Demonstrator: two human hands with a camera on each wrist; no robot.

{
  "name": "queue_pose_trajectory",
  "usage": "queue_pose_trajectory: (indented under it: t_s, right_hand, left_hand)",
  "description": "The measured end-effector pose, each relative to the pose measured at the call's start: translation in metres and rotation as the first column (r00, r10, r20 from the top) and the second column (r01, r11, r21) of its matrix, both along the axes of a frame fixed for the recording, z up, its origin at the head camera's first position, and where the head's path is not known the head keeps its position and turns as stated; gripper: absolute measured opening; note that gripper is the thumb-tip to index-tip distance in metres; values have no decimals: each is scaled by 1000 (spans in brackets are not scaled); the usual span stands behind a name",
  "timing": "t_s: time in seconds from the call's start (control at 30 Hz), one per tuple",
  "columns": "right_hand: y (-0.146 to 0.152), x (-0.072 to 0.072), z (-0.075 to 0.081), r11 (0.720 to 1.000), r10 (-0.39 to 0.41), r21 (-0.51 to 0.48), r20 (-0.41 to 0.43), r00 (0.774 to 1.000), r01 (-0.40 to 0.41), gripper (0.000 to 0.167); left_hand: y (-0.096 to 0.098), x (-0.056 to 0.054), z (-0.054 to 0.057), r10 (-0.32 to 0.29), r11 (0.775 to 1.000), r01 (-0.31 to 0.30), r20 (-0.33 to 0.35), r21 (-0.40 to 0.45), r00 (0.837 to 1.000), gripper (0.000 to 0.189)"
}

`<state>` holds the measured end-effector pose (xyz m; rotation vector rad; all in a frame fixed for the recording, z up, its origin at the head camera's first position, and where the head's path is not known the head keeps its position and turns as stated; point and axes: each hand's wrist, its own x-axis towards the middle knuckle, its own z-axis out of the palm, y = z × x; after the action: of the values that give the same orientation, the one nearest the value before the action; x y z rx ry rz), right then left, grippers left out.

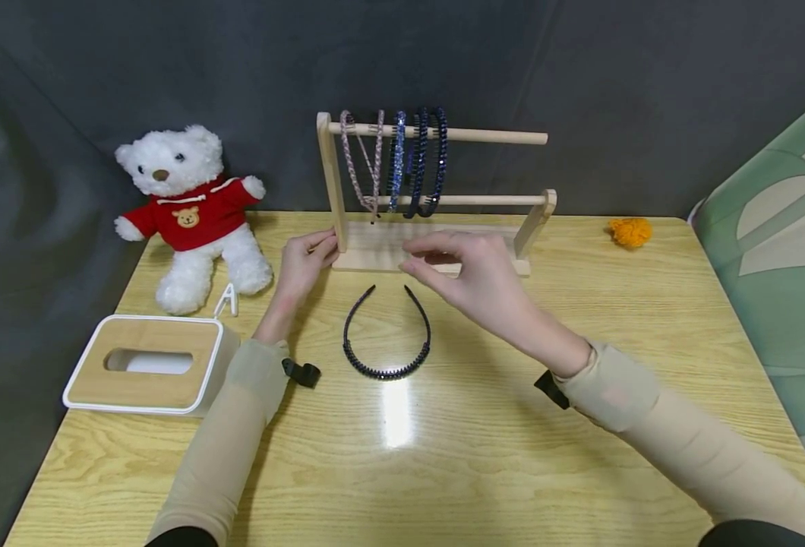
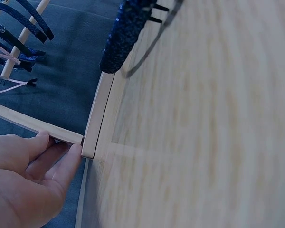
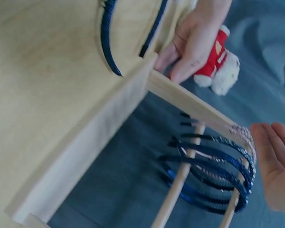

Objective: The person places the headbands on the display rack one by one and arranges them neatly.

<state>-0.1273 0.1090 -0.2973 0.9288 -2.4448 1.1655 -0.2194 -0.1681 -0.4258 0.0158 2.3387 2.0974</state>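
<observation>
My left hand (image 1: 302, 264) pinches the left upright (image 2: 42, 127) of a wooden headband rack (image 1: 375, 262) low down, beside its base. In the head view my right hand (image 1: 481, 285) hovers before the rack, fingers bent and thumb apart, with nothing between them. Pink braided headbands (image 1: 345, 152), a glittery blue headband (image 1: 398, 159) and dark navy headbands (image 1: 440, 159) hang over the rack's two rods, toward the left end. One dark toothed headband (image 1: 386, 374) lies on the table in front, its tips toward the rack; the left wrist view shows part of it large.
A white teddy bear (image 1: 197, 216) in a red sweater sits at the back left. Near it stand a tissue box (image 1: 214, 365) with a wooden lid and a white letter A (image 1: 227, 301). An orange fluffy clump (image 1: 630, 232) lies at the table's (image 1: 648, 342) back right.
</observation>
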Motion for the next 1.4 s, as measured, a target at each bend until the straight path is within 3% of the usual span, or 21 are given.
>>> queue_pose_trajectory:
  t_s: [0.3,0.67,0.9,1.4]
  right_hand:
    - [-6,13,-27,995,50,78,99,994,-58,28]
    - [-11,25,-56,970,118,191,174,978,-151,35]
    - [-17,32,-75,931,198,263,224,954,-255,39]
    - [-25,38,-98,878,219,365,269,938,-309,43]
  left_hand:
    - [0,0,0,1,1000,-1,0,-13,1000,31]
    - [0,0,2,3,1000,-3,12,-16,1000,31]
    - [1,-1,0,9,1000,-9,3,-20,1000,31]
    - [0,-1,-1,-1,1000,1,-12,-22,1000,31]
